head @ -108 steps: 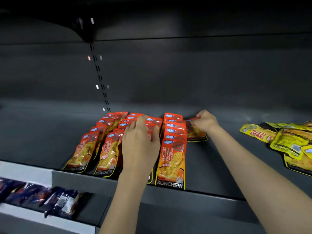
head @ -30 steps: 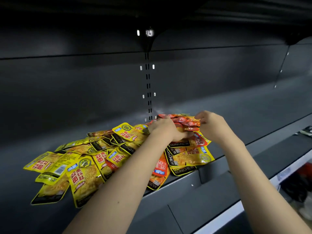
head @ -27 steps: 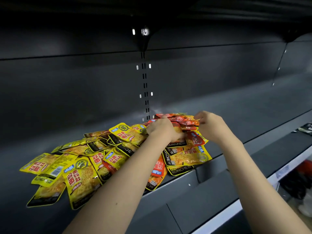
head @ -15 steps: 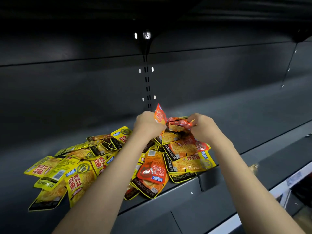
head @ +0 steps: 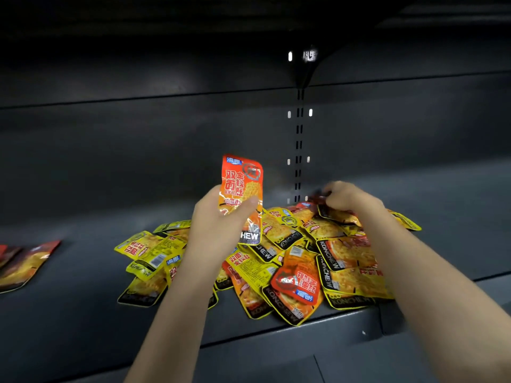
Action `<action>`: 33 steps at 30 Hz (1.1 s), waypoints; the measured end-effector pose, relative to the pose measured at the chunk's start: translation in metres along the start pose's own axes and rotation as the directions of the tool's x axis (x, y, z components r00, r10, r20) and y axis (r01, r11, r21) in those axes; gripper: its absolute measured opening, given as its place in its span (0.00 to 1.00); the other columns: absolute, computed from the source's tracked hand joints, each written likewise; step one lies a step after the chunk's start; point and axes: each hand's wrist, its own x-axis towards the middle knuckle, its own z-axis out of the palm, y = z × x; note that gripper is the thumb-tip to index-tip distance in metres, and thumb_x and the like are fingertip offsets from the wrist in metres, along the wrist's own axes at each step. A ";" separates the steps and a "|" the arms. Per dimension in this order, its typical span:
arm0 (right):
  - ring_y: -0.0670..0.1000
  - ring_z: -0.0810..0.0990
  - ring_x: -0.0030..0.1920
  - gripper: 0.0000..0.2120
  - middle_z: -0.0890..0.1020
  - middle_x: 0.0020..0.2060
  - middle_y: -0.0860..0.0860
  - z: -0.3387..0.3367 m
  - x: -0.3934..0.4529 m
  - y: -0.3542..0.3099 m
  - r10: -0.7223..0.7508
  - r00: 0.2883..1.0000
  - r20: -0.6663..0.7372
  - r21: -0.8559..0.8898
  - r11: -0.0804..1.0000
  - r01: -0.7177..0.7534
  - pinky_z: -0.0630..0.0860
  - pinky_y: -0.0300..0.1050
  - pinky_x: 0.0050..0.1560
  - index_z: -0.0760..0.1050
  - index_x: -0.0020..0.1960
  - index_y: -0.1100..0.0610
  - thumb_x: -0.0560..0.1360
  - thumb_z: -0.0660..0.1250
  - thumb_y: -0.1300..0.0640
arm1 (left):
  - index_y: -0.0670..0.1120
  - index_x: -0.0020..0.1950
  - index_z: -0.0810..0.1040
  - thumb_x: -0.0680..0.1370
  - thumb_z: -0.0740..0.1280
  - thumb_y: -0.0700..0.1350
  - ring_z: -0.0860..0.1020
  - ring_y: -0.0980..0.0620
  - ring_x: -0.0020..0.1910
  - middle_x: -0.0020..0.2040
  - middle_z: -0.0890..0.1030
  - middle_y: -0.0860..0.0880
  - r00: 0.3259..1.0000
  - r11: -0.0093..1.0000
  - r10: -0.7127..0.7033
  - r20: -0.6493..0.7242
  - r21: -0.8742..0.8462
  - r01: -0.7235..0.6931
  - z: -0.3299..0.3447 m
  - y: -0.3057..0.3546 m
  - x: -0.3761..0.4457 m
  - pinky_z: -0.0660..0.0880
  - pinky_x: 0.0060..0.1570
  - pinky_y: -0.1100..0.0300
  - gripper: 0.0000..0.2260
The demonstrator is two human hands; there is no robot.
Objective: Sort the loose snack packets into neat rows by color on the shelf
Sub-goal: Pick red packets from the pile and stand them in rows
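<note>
The left hand point(head: 218, 225) pinches an orange packet point(head: 241, 189) upright above a mixed pile of packets point(head: 290, 255) on the shelf point(head: 69, 313). The right hand point(head: 347, 197) has its fingers curled into the pile's far side; what they grip is hidden.

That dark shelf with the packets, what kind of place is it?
Probably a shop: a metal display shelf, slotted uprights on the back panel for adjustable shelving, and many identical branded snack packets.

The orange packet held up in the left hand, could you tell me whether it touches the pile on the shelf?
Cannot tell. In the head view the orange packet overlaps the pile at its lower edge, hiding any gap.
</note>
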 end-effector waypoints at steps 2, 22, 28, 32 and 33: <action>0.60 0.73 0.63 0.19 0.74 0.64 0.59 0.005 0.003 -0.001 0.006 0.999 0.043 -0.016 1.000 -0.005 0.71 0.43 0.55 0.71 0.66 0.60 0.77 0.55 0.64 | 0.51 0.47 0.79 0.75 0.70 0.47 0.81 0.55 0.41 0.43 0.83 0.52 0.999 1.000 -0.005 -0.032 -0.017 0.005 -0.004 -0.002 -0.002 0.74 0.42 0.60 0.02; 0.50 0.84 0.44 0.08 0.85 0.44 0.49 0.013 -0.155 -0.120 -0.239 0.955 -0.174 0.984 -0.076 0.160 0.82 0.47 0.42 0.75 0.57 0.51 0.80 0.61 0.58 | 0.51 0.53 0.78 0.76 0.68 0.45 0.83 0.47 0.48 0.48 0.84 0.49 0.975 0.899 -0.204 -0.092 -0.412 0.149 -0.054 -0.013 -0.041 0.78 0.50 0.48 0.06; 0.55 0.84 0.50 0.11 0.85 0.49 0.55 0.044 -0.174 -0.163 -0.353 0.928 -0.118 0.985 -0.158 0.066 0.79 0.53 0.52 0.72 0.61 0.50 0.81 0.57 0.55 | 0.48 0.51 0.80 0.78 0.65 0.45 0.83 0.45 0.46 0.48 0.84 0.46 0.965 0.898 -0.218 -0.146 -0.417 0.140 -0.100 -0.028 -0.055 0.77 0.40 0.56 0.06; 0.53 0.85 0.48 0.12 0.85 0.47 0.55 0.060 -0.182 -0.201 -0.406 0.911 -0.072 0.992 -0.125 0.022 0.80 0.51 0.48 0.71 0.62 0.52 0.80 0.58 0.55 | 0.44 0.55 0.80 0.78 0.63 0.47 0.83 0.43 0.48 0.49 0.84 0.43 0.949 0.875 -0.255 -0.184 -0.461 0.146 -0.136 -0.036 -0.060 0.77 0.49 0.51 0.11; 0.53 0.85 0.47 0.11 0.85 0.47 0.55 0.064 -0.183 -0.210 -0.414 0.909 -0.057 0.992 -0.125 0.005 0.80 0.51 0.48 0.71 0.62 0.52 0.80 0.59 0.57 | 0.44 0.55 0.80 0.79 0.62 0.46 0.83 0.44 0.47 0.49 0.84 0.43 0.944 0.867 -0.268 -0.191 -0.475 0.150 -0.146 -0.037 -0.060 0.77 0.48 0.51 0.11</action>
